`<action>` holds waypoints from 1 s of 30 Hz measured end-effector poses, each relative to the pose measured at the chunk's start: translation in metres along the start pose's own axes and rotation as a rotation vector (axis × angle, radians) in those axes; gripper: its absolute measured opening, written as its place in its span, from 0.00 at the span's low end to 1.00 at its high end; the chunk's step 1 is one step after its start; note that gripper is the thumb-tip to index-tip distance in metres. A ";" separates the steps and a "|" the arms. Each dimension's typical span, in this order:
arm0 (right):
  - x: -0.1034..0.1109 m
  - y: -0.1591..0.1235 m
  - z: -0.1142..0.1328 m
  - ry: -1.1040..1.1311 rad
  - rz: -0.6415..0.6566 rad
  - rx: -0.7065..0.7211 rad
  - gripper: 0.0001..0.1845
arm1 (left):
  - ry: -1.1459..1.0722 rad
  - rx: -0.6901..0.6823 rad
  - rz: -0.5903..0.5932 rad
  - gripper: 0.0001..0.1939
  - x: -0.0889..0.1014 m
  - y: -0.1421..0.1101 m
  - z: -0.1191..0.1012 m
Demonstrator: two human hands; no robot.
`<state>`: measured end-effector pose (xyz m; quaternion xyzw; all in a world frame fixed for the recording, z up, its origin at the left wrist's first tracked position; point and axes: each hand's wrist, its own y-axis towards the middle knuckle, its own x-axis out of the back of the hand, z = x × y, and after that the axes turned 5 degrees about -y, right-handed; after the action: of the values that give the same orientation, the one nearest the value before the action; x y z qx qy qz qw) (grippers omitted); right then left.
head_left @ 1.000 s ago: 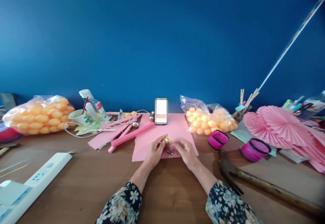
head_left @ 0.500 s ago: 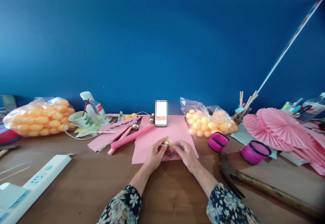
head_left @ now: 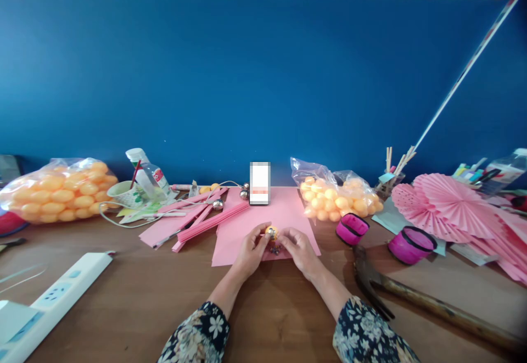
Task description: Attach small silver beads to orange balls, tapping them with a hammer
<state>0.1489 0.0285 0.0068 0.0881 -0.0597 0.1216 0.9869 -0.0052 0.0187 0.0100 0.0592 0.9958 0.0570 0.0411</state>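
Between the fingertips of my left hand is a small orange-yellow ball with shiny silver pieces on its near side. My right hand is pinched close against the ball's right side; what lies between its fingertips is too small to make out. Just under the ball are several tiny dark metallic bits. Both hands hover over the near part of a pink paper sheet. A phone with a blurred screen stands upright at the sheet's far edge.
Bags of orange balls stand left and right. Folded pink paper strips lie left of the sheet. Magenta bands, a hammer and pink paper fans are rightward. A power strip lies left.
The whole view has shifted slightly. My right fingers have moved a little beside the ball, which remains in my left fingertips.
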 end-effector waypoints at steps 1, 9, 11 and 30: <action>0.000 0.000 0.001 0.002 0.006 0.003 0.11 | 0.011 -0.008 -0.002 0.21 0.000 0.000 0.001; -0.001 -0.001 0.001 -0.021 0.013 0.015 0.12 | 0.042 -0.017 -0.002 0.21 0.001 0.001 0.001; -0.001 -0.001 0.000 -0.028 0.009 0.017 0.12 | 0.047 -0.025 -0.005 0.21 0.001 0.001 0.001; 0.000 -0.001 0.004 -0.065 0.009 0.001 0.15 | 0.084 -0.036 -0.019 0.21 0.001 0.000 -0.001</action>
<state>0.1486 0.0263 0.0109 0.0925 -0.0922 0.1231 0.9838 -0.0065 0.0192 0.0105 0.0466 0.9960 0.0768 0.0011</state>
